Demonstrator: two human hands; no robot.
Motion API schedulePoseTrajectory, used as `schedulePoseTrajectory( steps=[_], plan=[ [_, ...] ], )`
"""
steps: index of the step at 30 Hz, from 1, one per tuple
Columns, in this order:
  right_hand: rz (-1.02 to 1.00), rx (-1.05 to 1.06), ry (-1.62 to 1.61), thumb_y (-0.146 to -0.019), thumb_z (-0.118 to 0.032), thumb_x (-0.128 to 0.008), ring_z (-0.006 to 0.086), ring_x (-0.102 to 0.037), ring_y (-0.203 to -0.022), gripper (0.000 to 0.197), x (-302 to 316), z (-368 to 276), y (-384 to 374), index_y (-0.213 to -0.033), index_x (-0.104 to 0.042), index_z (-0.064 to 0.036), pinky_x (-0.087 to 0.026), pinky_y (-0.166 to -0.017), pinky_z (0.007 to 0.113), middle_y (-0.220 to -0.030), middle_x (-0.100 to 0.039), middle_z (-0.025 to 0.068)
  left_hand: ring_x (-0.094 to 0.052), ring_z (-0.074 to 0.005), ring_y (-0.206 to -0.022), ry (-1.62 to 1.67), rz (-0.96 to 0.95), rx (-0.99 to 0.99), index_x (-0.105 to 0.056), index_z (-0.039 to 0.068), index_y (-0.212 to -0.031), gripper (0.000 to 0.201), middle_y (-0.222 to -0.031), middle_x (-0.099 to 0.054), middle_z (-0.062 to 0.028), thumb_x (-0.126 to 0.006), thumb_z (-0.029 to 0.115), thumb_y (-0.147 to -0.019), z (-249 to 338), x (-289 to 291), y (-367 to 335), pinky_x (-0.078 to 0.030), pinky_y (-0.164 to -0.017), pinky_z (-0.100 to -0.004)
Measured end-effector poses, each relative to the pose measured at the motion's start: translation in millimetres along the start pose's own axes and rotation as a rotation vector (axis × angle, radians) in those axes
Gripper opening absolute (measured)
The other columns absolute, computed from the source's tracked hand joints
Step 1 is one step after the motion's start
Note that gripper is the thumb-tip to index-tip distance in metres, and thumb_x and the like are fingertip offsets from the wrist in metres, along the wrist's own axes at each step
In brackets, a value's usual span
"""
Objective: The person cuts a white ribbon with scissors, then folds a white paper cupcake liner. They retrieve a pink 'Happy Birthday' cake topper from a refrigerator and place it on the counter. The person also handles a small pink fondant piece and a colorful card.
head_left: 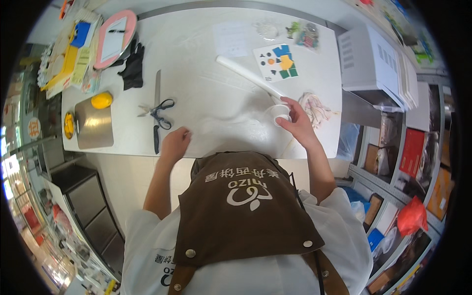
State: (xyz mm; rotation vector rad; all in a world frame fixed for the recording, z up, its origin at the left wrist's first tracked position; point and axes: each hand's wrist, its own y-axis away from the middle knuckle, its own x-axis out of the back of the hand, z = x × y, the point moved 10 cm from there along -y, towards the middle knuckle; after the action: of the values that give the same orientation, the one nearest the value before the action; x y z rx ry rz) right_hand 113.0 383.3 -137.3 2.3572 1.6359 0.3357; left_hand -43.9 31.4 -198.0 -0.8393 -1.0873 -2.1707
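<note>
My right hand grips a small white round thing, cup-like or a narrow roll, near the table's front right. Just beyond it, a long white roll lies slantwise. My left hand hovers over the front edge with its fingers curled in, and nothing shows in it. Left of that hand lie dark-handled scissors, blades apart, and a long knife with a black handle. A crumpled patterned cloth rests right of my right hand. Faint glossy ripples, perhaps clear film, show on the tabletop.
A printed sheet with coloured shapes and small clear bags lie at the back right. A white boxy appliance borders the right side. At left are a metal board, yellow fruit-like items, black gloves and a pink-rimmed oval.
</note>
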Motion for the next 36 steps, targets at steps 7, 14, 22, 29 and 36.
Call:
schedulePoseTrajectory(
  steps=[7,14,22,29,36],
  plan=[
    [-0.143,0.294,0.382,-0.076,-0.002,-0.074,0.0207,-0.058,-0.105,0.060,-52.5,-113.7,17.5,-0.132,-0.055,-0.0105,-0.047,-0.090,0.031,-0.119,-0.061,0.0060,-0.052,-0.0318,-0.125,0.347,0.261,-0.318,-0.052,0.007,-0.136,0.050,-0.132,-0.056,-0.0173,-0.065,0.016,-0.089,99.7,76.5,29.1,-0.042,-0.104,-0.0408],
    [-0.321,0.478,0.456,-0.074,-0.004,-0.076,0.0223,-0.057,-0.104,0.057,-112.3,-149.9,33.7,-0.128,-0.059,-0.0120,-0.047,-0.090,0.033,-0.115,-0.062,0.0053,-0.056,-0.0196,-0.113,0.873,0.015,-0.527,-0.051,0.001,-0.133,0.045,-0.123,-0.060,-0.0108,-0.065,0.020,-0.095,207.6,65.3,58.8,-0.045,-0.098,-0.0347],
    [-0.363,0.287,0.204,-0.071,-0.006,-0.081,0.0122,-0.050,-0.080,0.056,-108.3,-140.5,49.2,-0.124,-0.062,-0.0094,-0.048,-0.078,0.027,-0.108,-0.064,0.0014,-0.059,-0.0100,-0.093,1.275,-0.274,-0.248,-0.055,0.001,-0.127,0.037,-0.104,-0.064,-0.0035,-0.060,0.025,-0.099,188.5,23.5,63.9,-0.049,-0.081,-0.0257],
    [-0.327,0.285,-0.398,-0.081,0.002,-0.075,0.0123,-0.058,-0.107,0.061,-102.9,-140.7,46.5,-0.136,-0.050,-0.0042,-0.048,-0.089,0.026,-0.120,-0.060,0.0063,-0.051,-0.0028,-0.072,1.185,-0.283,-0.329,-0.062,0.005,-0.098,0.021,-0.084,-0.061,0.0017,-0.061,0.025,-0.099,193.8,34.3,70.5,-0.040,-0.059,-0.0183],
    [-0.298,0.251,-0.761,-0.089,-0.017,-0.075,0.0104,-0.057,-0.102,0.056,-75.4,-130.5,37.2,-0.137,-0.049,-0.0041,-0.047,-0.083,0.023,-0.124,-0.057,0.0051,-0.048,-0.0072,-0.073,1.210,-0.315,-0.525,-0.060,0.005,-0.077,0.023,-0.079,-0.057,0.0021,-0.066,0.018,-0.095,171.8,55.4,77.2,-0.039,-0.068,-0.0247]
  ],
)
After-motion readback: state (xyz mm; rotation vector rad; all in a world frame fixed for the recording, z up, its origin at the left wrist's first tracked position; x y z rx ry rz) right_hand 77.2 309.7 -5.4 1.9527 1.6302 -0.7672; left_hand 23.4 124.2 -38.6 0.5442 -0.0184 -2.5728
